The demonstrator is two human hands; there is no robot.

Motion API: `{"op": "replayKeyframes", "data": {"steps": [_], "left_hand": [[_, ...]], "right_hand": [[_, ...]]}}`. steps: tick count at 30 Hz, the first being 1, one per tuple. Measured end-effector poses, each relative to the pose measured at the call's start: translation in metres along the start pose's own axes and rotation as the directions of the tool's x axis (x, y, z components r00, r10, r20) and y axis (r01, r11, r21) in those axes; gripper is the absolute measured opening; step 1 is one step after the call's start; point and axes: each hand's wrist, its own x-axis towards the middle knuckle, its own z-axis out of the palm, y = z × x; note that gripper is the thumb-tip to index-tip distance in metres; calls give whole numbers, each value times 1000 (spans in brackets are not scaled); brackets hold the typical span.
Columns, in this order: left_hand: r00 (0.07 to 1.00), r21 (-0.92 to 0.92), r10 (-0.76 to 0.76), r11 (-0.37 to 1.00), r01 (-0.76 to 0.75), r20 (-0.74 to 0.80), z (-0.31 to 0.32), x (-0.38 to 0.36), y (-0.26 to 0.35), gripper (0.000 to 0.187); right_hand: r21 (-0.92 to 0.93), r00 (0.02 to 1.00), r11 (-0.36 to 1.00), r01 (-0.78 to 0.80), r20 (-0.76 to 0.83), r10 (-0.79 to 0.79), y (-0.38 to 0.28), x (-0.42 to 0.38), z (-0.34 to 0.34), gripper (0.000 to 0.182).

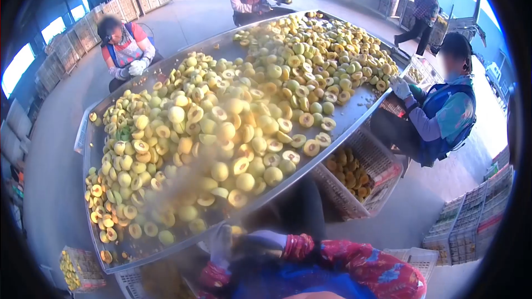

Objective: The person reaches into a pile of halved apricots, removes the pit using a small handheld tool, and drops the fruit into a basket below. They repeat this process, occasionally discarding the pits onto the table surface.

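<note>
Both hands are down at the near edge of the big metal table (343,116). The right hand (266,242) (in a pale glove) looks curled, but it is too blurry to tell on what. The left hand (221,243) is blurred too. Cut yellow fruit (221,133) covers the table just above them.

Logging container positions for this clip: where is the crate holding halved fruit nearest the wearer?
In the head view, the white plastic crate sits right of centre, below the metal sorting table's near-right edge, beside the seated co-worker in blue.
</note>
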Motion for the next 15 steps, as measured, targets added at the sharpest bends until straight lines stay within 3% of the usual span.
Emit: {"op": "replayKeyframes", "data": {"steps": [2, 4, 7, 8, 9, 10, 12, 13, 14, 15], "left_hand": [[998, -68, -64, 996, 64, 11, 4, -4, -19, 30], [990, -142, -137, 980, 142, 43, 9, -7, -33, 31], [983, -47, -173, 983, 175, 59, 13, -17, -69, 33], [966, -90, -248, 963, 254, 72, 13, -24, -73, 34], [943, -132, -321, 935, 330, 84, 14, -32, -76, 35], [893, -267, -437, 852, 450, 110, 12, -26, -67, 38], [884, -240, -465, 853, 462, 49, 14, -28, -44, 41], [863, -280, -503, 823, 494, 44, 13, -29, -37, 44], [842, -317, -538, 791, 523, 46, 4, -39, -37, 46], [819, -354, -571, 757, 549, 47, -5, -48, -37, 49]], "right_hand": [[-481, 991, 868, 124, 21, -130, 1, 8, -5, 40], [-679, 980, 734, 15, -137, -147, 3, 8, 7, 43], [-815, 972, 566, -121, -212, -97, -6, 7, 19, 46], [-871, 961, 489, -50, -175, -213, 6, 7, 18, 34], [-978, 933, -53, 200, 207, -294, 19, 7, 10, 25], [-966, 957, -201, 165, 206, -206, 14, 4, 15, 24], [-993, 955, -9, 115, 113, -273, 3, 0, 23, 26], [-995, 990, -61, 80, 87, -111, -13, 0, 26, 34], [-998, 995, 47, -42, -46, -92, 2, 9, 22, 44], [-995, 994, 84, -48, -55, -90, 3, 10, 23, 42]]}}
